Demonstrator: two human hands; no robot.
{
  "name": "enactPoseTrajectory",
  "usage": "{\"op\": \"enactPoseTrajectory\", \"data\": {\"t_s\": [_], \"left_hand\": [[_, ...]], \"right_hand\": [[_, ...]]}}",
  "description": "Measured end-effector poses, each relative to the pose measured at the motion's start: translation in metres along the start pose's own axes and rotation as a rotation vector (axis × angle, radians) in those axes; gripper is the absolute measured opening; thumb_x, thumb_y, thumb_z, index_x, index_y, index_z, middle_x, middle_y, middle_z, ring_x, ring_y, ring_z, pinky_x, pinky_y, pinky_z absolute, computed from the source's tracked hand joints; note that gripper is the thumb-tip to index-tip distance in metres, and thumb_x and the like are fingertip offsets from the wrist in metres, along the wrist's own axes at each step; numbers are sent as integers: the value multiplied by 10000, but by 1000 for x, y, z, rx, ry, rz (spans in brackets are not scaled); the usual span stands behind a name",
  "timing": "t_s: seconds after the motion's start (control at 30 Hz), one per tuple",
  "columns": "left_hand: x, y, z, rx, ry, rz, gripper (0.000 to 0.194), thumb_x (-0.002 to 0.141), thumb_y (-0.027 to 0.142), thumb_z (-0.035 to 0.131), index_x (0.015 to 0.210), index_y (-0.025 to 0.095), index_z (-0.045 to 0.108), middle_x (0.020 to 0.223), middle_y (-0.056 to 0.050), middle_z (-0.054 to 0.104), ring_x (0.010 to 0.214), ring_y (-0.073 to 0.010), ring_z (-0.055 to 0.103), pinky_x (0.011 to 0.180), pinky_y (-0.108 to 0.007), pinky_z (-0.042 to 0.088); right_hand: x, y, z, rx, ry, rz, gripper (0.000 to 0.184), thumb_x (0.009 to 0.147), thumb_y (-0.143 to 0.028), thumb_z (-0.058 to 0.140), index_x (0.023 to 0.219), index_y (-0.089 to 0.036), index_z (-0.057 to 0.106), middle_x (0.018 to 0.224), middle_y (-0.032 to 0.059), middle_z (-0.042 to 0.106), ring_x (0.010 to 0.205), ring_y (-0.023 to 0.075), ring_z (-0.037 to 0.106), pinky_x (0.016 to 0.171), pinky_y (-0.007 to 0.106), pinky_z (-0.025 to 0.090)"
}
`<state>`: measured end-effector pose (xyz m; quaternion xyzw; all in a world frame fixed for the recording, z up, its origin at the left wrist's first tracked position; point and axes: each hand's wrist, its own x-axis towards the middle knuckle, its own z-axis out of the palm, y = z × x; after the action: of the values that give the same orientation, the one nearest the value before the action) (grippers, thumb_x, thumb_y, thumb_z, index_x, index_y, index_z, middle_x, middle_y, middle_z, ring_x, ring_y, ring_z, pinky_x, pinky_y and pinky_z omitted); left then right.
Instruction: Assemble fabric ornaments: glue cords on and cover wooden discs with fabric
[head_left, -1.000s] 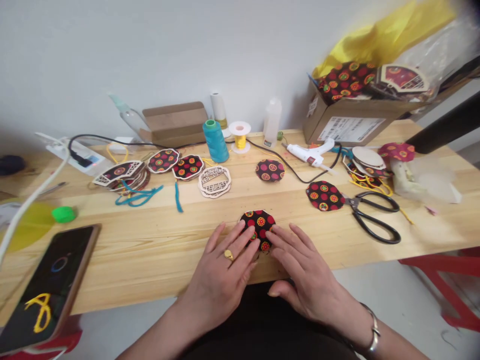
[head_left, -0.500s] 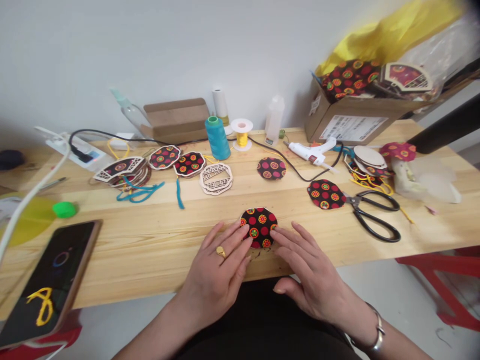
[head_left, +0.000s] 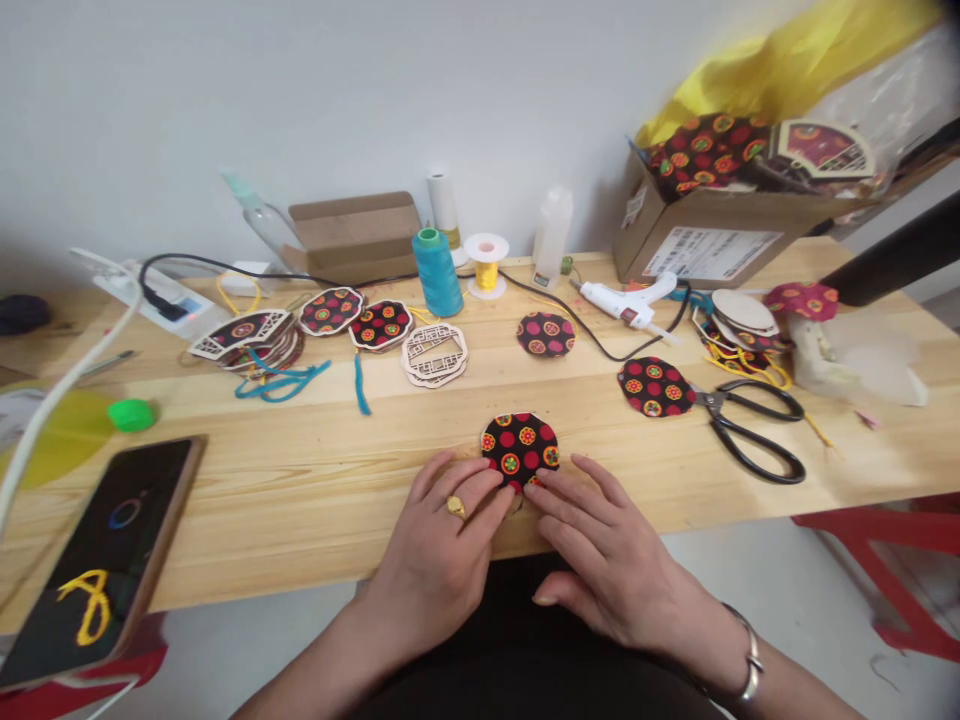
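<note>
A round piece of black fabric with red dots and flower prints [head_left: 520,447] lies flat near the table's front edge. The fingertips of my left hand [head_left: 448,530], which wears a gold ring, rest on its lower left edge. My right hand [head_left: 600,545] touches its lower right edge, fingers extended and thumb apart. Both hands are open and grip nothing. To the right, a similar fabric disc [head_left: 655,387] covers the blades of black-handled scissors [head_left: 759,428]. Beyond my hands are a pinkish-dotted disc [head_left: 546,334] and a pale cut-out lattice frame [head_left: 434,355].
Along the wall stand a teal thread cone [head_left: 438,275], a yellow thread spool [head_left: 487,272], a clear bottle [head_left: 553,238] and a white glue gun [head_left: 628,303] with its black cord. A cardboard box [head_left: 701,240] is back right; a phone [head_left: 105,545] lies left.
My fingers have slid toward the near edge of the fabric disc, and more of its print shows. The view has shifted slightly. Other things on the table stay put.
</note>
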<state>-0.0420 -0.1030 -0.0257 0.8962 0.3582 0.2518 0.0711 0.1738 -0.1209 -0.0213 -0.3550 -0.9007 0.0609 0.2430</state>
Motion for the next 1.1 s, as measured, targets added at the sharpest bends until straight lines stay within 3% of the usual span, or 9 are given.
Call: {"op": "enactPoseTrajectory", "data": {"t_s": [0.17,0.3,0.43,0.53,0.7,0.87,1.0,1.1], "left_hand": [[0,2,-1,12,11,-1,364,815,23,493,1144,121,610,1121,-105,653,1127,-251,529,1012,-498,377],[4,0,-6,14,12,-9,372,815,9,469,1149,112,599,1145,-121,639,1131,-250,537,1005,-501,395],[17,-7,-11,86,74,-63,362,837,26,492,1179,107,579,1214,-130,614,1204,-274,490,1007,-497,415],[28,-10,-10,126,76,-129,331,864,100,529,1192,111,577,1238,-118,613,1237,-292,448,1001,-485,427],[33,-9,-4,71,-4,-199,425,871,217,555,1278,106,505,1216,-125,620,1174,-306,440,965,-509,429],[28,-11,1,105,-61,-247,463,858,205,563,1304,112,480,1113,-136,628,1128,-310,444,920,-510,432],[26,-15,1,86,-60,-251,475,866,216,560,1319,115,460,1148,-136,616,1130,-299,438,925,-499,430],[25,-19,-5,33,8,-235,444,878,181,538,1314,137,462,1250,-119,592,1167,-279,424,956,-479,422]], "right_hand": [[2,-1,-2,6,-13,-2,372,919,-490,474,912,-141,602,1196,118,660,1194,275,543,1075,529,341],[7,2,-10,31,5,15,373,911,-478,497,1017,-134,595,1217,129,647,1204,286,537,1053,545,373],[20,11,-11,-9,39,146,238,930,-283,498,1083,-124,587,1232,151,630,1180,268,560,1025,512,430],[30,19,-4,-48,47,197,243,919,-176,483,1132,-110,580,1235,155,627,1163,269,574,1000,495,464],[34,24,6,-30,-8,224,300,916,-186,494,1204,-143,564,1310,134,580,1264,275,489,1042,515,421],[32,24,8,-24,-36,246,318,903,-193,527,1216,-153,564,1319,132,573,1287,272,464,1062,521,394],[33,24,7,-10,-32,243,320,899,-195,533,1214,-146,560,1318,136,572,1286,278,463,1058,527,400],[32,27,1,6,40,244,314,911,-174,500,1216,-116,547,1301,154,580,1277,280,469,1034,527,430]]}}
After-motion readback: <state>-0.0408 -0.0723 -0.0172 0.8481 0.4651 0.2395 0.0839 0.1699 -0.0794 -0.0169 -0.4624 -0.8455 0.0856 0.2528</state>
